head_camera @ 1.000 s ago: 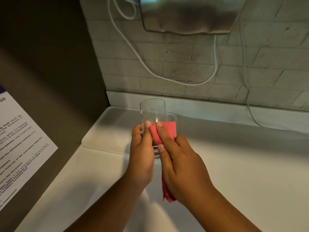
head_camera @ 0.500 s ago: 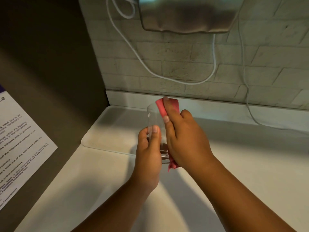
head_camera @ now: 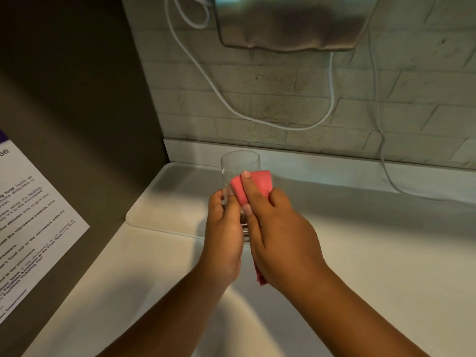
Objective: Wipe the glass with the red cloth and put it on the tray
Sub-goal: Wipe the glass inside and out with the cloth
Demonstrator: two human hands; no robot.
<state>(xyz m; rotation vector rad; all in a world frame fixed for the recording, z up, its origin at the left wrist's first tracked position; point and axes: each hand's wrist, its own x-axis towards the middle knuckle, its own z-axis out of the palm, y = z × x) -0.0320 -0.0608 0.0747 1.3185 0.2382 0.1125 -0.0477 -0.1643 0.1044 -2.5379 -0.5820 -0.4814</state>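
Note:
A clear drinking glass is held upright above the counter, in front of the white tray. My left hand grips its lower half from the left, fingers curled round it. My right hand holds the red cloth against the glass's right side, with the fingers pressing the cloth onto the wall. A tail of the cloth hangs below my right palm. The base of the glass is hidden between my hands.
The tray lies in the back left corner of the white counter, next to a dark side panel with a printed notice. White cables hang down the brick wall under a metal box.
My right hand has slid the red cloth down from the glass's rim to its middle. The glass and left hand stayed nearly in place.

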